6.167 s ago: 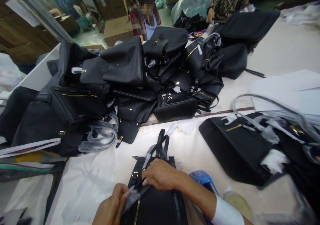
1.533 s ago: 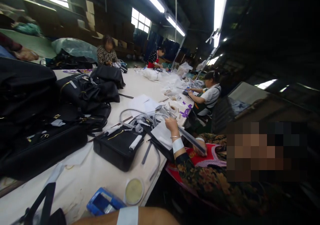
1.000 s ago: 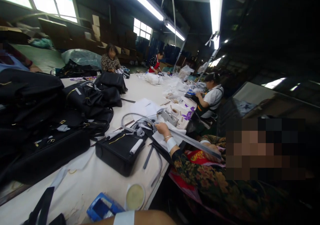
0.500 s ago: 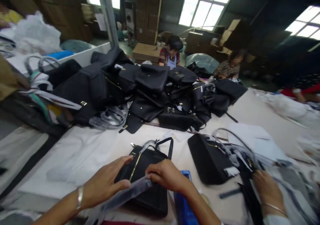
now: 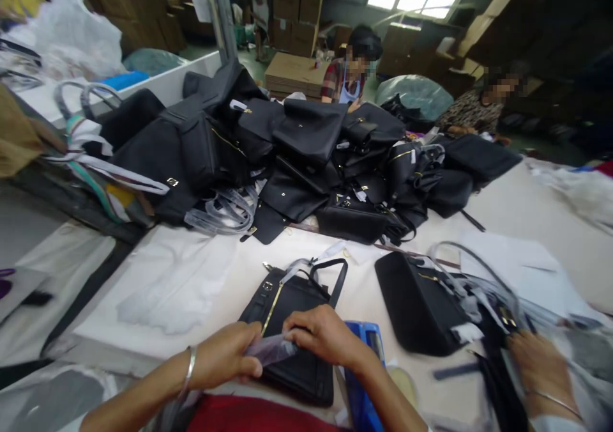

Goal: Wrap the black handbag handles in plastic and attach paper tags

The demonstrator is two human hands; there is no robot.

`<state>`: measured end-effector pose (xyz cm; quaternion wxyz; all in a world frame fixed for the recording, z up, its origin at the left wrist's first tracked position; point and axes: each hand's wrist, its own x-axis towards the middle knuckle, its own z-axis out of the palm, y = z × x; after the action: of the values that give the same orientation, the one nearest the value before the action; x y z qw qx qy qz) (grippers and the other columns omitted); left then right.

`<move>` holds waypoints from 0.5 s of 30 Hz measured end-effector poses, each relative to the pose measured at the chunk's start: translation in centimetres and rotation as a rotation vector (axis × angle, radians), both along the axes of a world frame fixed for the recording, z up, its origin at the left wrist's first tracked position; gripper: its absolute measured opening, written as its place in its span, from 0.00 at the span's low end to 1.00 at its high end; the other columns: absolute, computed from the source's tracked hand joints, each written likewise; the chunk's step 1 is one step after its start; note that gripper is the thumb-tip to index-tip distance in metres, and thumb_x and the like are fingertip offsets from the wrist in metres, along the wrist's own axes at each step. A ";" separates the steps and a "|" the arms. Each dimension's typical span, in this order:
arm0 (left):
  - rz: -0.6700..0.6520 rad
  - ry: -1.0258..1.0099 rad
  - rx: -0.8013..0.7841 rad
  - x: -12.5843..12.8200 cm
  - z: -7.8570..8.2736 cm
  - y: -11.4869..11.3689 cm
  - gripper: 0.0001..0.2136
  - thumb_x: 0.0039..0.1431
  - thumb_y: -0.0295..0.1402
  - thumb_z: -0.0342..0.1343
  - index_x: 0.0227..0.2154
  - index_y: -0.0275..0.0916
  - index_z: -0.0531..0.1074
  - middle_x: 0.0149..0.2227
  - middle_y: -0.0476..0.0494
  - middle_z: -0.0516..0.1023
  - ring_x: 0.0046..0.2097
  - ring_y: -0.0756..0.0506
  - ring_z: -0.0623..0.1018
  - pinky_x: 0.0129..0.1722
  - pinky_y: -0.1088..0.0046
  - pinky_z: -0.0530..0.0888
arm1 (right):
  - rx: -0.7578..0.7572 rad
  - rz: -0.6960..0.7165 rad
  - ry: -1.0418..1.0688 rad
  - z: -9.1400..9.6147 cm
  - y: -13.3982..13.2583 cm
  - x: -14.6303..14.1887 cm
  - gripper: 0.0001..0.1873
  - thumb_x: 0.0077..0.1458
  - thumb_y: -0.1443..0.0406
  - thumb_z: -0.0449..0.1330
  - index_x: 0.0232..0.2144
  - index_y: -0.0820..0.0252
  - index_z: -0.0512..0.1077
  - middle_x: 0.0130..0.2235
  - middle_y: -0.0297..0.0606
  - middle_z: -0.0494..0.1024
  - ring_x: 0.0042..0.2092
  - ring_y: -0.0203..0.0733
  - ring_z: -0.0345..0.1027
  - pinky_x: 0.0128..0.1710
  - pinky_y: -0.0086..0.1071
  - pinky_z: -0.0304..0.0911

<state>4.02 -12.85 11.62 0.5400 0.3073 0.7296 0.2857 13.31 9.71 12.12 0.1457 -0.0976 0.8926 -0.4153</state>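
Observation:
A translucent plastic strip is stretched between my two hands, in front of a black bag. My left hand, a bracelet on its wrist, is closed on one end. My right hand pinches the other end. Whether a strap lies inside the plastic I cannot tell. Beneath and behind the hands, the black bag lies flat on the white table, with a gold zip, a buckle and a looped black handle at its far end. My wrists and forearms cover some of its near side.
A big heap of black bags spans the table's far side. A blue object lies by my right forearm. To the right, another person's hand is at a second black bag. White sheets lie left. Two people sit beyond the heap.
My left hand, earlier spread with the strip passing beside it, has closed on the strip near my right hand. The view has shifted, so most things appear further right.

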 end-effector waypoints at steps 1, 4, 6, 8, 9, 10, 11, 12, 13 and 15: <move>-0.026 0.151 -0.053 0.1 0.4 0.1 0.11 0.47 0.38 0.59 0.30 0.42 0.64 0.27 0.48 0.75 0.31 0.43 0.74 0.27 0.73 0.61 | 0.001 0.015 0.014 0.1 0.0 0.0 0.09 0.61 0.60 0.54 0.37 0.53 0.74 0.29 0.28 0.77 0.30 0.32 0.70 0.31 0.22 0.55; -0.024 0.446 -0.148 0.7 1.0 0.3 0.16 0.44 0.44 0.62 0.32 0.43 0.66 0.27 0.49 0.75 0.31 0.41 0.74 0.28 0.72 0.59 | 0.003 0.043 0.047 0.5 0.8 0.3 0.09 0.62 0.60 0.53 0.38 0.52 0.73 0.31 0.28 0.79 0.33 0.33 0.72 0.34 0.23 0.55; 0.025 0.392 -0.117 1.2 0.7 -0.2 0.17 0.43 0.45 0.62 0.34 0.43 0.67 0.28 0.51 0.74 0.31 0.42 0.73 0.28 0.73 0.60 | 0.007 0.048 0.055 0.6 1.7 0.6 0.09 0.62 0.61 0.52 0.38 0.51 0.73 0.33 0.29 0.79 0.35 0.34 0.72 0.35 0.24 0.56; 0.110 0.113 -0.074 1.7 -0.1 -1.3 0.18 0.43 0.42 0.62 0.37 0.44 0.67 0.28 0.53 0.73 0.29 0.45 0.72 0.28 0.74 0.62 | 0.012 0.035 0.051 0.4 2.8 1.1 0.09 0.62 0.61 0.52 0.38 0.51 0.72 0.33 0.29 0.79 0.35 0.34 0.72 0.35 0.24 0.56; 0.161 -0.061 -0.068 1.9 -0.5 -2.0 0.18 0.42 0.40 0.62 0.37 0.43 0.67 0.27 0.54 0.72 0.28 0.47 0.71 0.27 0.75 0.63 | 0.011 0.026 0.045 0.2 3.4 1.3 0.09 0.63 0.61 0.52 0.38 0.52 0.72 0.33 0.29 0.79 0.35 0.34 0.72 0.35 0.24 0.56; 0.208 -0.218 -0.074 2.2 -1.0 -2.8 0.18 0.41 0.39 0.61 0.37 0.42 0.68 0.26 0.54 0.72 0.27 0.48 0.70 0.26 0.75 0.64 | 0.007 0.019 0.037 0.0 3.8 1.5 0.09 0.63 0.61 0.52 0.38 0.52 0.72 0.32 0.29 0.78 0.34 0.34 0.72 0.34 0.24 0.55; 0.248 -0.334 -0.089 2.6 -1.4 -3.6 0.17 0.40 0.38 0.61 0.36 0.41 0.68 0.26 0.54 0.71 0.26 0.48 0.69 0.25 0.76 0.65 | 0.002 0.017 0.028 -0.3 4.3 1.7 0.09 0.63 0.61 0.52 0.38 0.52 0.72 0.32 0.29 0.78 0.34 0.34 0.71 0.34 0.24 0.55; 0.277 -0.400 -0.105 2.9 -1.7 -4.3 0.17 0.38 0.37 0.62 0.34 0.40 0.69 0.26 0.54 0.71 0.25 0.49 0.68 0.24 0.76 0.64 | -0.004 0.021 0.019 -0.6 4.6 1.9 0.09 0.63 0.60 0.52 0.37 0.52 0.72 0.32 0.29 0.78 0.33 0.34 0.71 0.34 0.25 0.55; 0.289 -0.421 -0.118 3.3 -1.9 -5.0 0.17 0.36 0.35 0.63 0.32 0.40 0.70 0.25 0.54 0.70 0.25 0.50 0.67 0.24 0.77 0.63 | -0.009 0.027 0.010 -0.8 4.9 2.1 0.09 0.63 0.60 0.52 0.37 0.52 0.72 0.32 0.29 0.78 0.33 0.34 0.71 0.34 0.25 0.55; 0.273 -0.405 -0.149 4.1 -2.0 -6.5 0.14 0.33 0.33 0.64 0.28 0.39 0.71 0.23 0.54 0.70 0.24 0.50 0.66 0.23 0.77 0.62 | -0.014 0.033 -0.008 -1.2 5.4 2.4 0.10 0.63 0.59 0.51 0.37 0.52 0.72 0.32 0.29 0.78 0.33 0.34 0.71 0.34 0.25 0.56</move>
<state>8.14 -19.31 9.58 0.6527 0.1019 0.6603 0.3572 15.68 15.14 10.88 0.1553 -0.1115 0.8874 -0.4195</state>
